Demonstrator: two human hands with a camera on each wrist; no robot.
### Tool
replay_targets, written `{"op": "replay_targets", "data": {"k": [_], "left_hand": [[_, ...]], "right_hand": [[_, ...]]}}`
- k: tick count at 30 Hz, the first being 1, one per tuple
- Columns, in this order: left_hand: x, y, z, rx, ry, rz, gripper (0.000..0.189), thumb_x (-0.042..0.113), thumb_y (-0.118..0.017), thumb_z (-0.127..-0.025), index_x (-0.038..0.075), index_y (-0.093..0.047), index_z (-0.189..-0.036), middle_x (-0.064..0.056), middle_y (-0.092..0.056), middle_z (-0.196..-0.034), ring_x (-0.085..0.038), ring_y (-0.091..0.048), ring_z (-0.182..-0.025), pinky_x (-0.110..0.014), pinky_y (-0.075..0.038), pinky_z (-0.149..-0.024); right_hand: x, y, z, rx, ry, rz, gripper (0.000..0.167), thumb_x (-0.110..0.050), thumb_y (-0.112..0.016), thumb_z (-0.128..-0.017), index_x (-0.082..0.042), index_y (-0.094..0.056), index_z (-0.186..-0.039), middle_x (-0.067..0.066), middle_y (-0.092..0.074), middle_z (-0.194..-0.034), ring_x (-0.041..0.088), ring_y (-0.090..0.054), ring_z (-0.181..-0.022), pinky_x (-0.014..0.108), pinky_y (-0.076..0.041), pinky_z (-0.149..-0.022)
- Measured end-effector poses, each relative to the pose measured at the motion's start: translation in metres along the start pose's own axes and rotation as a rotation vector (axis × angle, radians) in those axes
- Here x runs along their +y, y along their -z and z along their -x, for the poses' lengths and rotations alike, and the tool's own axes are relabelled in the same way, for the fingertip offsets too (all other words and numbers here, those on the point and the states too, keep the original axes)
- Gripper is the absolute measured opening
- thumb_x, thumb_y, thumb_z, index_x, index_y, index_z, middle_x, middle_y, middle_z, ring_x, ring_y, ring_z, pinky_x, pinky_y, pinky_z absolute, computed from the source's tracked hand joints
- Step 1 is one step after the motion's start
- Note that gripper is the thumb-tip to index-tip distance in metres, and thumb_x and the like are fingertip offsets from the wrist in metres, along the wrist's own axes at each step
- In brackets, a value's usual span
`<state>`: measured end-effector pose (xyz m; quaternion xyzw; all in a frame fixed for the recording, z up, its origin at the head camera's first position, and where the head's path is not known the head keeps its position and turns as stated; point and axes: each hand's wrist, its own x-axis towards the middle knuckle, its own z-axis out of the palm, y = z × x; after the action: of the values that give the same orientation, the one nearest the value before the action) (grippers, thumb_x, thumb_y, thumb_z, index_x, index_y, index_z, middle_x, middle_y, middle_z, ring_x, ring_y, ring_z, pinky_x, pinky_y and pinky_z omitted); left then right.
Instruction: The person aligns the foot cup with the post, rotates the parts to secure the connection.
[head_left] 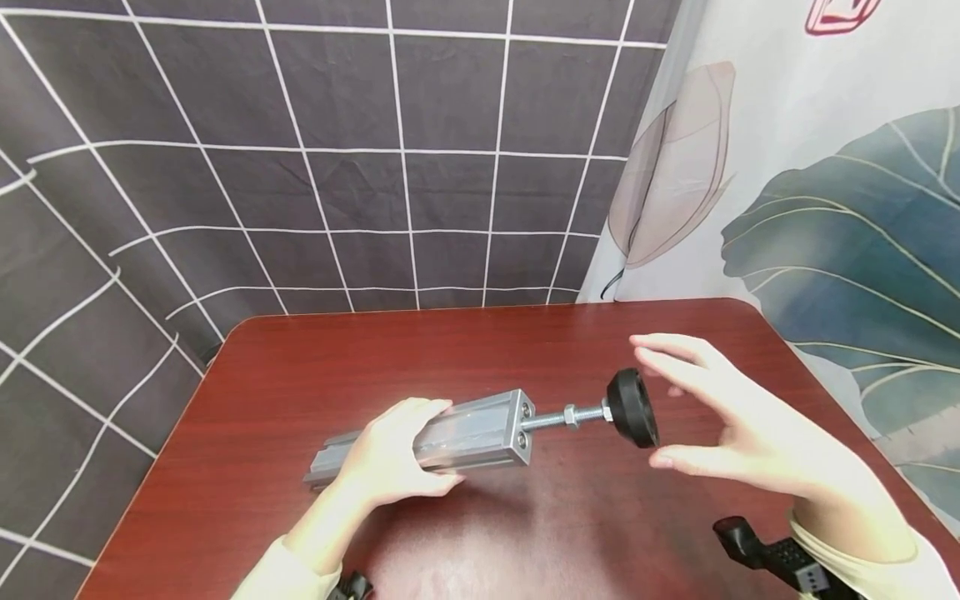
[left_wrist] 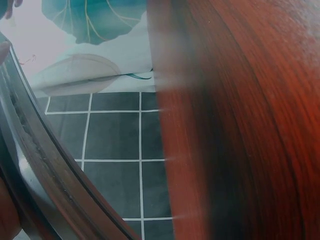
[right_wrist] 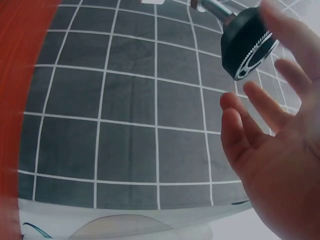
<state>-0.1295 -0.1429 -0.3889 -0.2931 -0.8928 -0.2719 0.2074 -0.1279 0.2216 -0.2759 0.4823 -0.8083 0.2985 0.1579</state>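
My left hand grips a silver aluminium profile by its middle, the thumb on the near side and the fingers over the top. The profile lies across my front, and a shadow falls below it. From its right end a threaded rod with a hex nut sticks out, ending in a black levelling foot. Around the foot's right side, my right hand spreads its fingers and thumb. In the right wrist view the thumb overlaps the foot; whether they touch I cannot tell.
Under the hands is a reddish-brown wooden table with rounded far corners. Behind it hangs a dark grey cloth with white grid lines. A white curtain with leaf prints hangs at the right. Black straps circle the wrists.
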Motion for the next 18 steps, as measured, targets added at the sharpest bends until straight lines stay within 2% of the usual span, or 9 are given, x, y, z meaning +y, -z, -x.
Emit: {"op": "replay_targets", "data": {"k": [3,6,11,14,18], "left_hand": [[0.0012,0.0004,-0.0007,-0.009,0.012,0.002,0.076,0.042,-0.085,-0.05,0.012,-0.062,-0.116,0.001,-0.063,-0.107,-0.014,-0.058,-0.098,-0.032,-0.048,-0.081],[0.0019,0.0003,-0.002,-0.027,0.019,-0.001,0.076,0.044,-0.084,-0.05,0.012,-0.062,-0.116,0.001,-0.063,-0.108,-0.014,-0.058,-0.099,-0.031,-0.047,-0.082],[0.001,-0.0008,-0.0022,-0.034,0.016,-0.013,0.076,0.045,-0.084,-0.051,0.013,-0.062,-0.117,0.002,-0.063,-0.108,-0.014,-0.058,-0.1,-0.031,-0.047,-0.083],[-0.0002,-0.0009,-0.0017,-0.026,0.015,-0.016,0.076,0.045,-0.084,-0.051,0.013,-0.062,-0.117,0.002,-0.063,-0.108,-0.013,-0.058,-0.099,-0.031,-0.047,-0.083],[-0.0013,-0.0009,-0.0011,-0.019,0.016,-0.011,0.075,0.044,-0.084,-0.051,0.014,-0.062,-0.117,0.003,-0.063,-0.107,-0.013,-0.058,-0.098,-0.031,-0.047,-0.082]], "right_hand": [[0.0,-0.0009,0.0002,-0.03,0.038,0.011,0.063,-0.042,-0.065,-0.084,-0.001,-0.052,-0.13,0.009,-0.043,-0.135,0.01,-0.042,-0.121,0.012,-0.038,-0.089],[0.0004,-0.0013,0.0008,-0.032,0.04,0.019,0.059,-0.044,-0.063,-0.085,-0.004,-0.055,-0.128,0.005,-0.048,-0.13,0.007,-0.05,-0.106,0.013,-0.042,-0.083],[0.0008,-0.0025,0.0012,-0.023,-0.02,0.049,0.069,-0.049,-0.067,-0.079,-0.008,-0.051,-0.132,-0.003,-0.05,-0.119,0.001,-0.052,-0.081,0.014,-0.043,-0.072],[0.0013,-0.0033,-0.0003,-0.017,-0.034,0.057,0.074,-0.048,-0.072,-0.076,-0.007,-0.05,-0.133,-0.007,-0.052,-0.112,0.0,-0.053,-0.081,0.014,-0.043,-0.073],[0.0008,-0.0016,-0.0014,0.006,-0.022,0.013,0.085,-0.043,-0.079,-0.07,0.003,-0.046,-0.134,-0.003,-0.053,-0.113,0.004,-0.051,-0.091,0.016,-0.04,-0.079]]}}
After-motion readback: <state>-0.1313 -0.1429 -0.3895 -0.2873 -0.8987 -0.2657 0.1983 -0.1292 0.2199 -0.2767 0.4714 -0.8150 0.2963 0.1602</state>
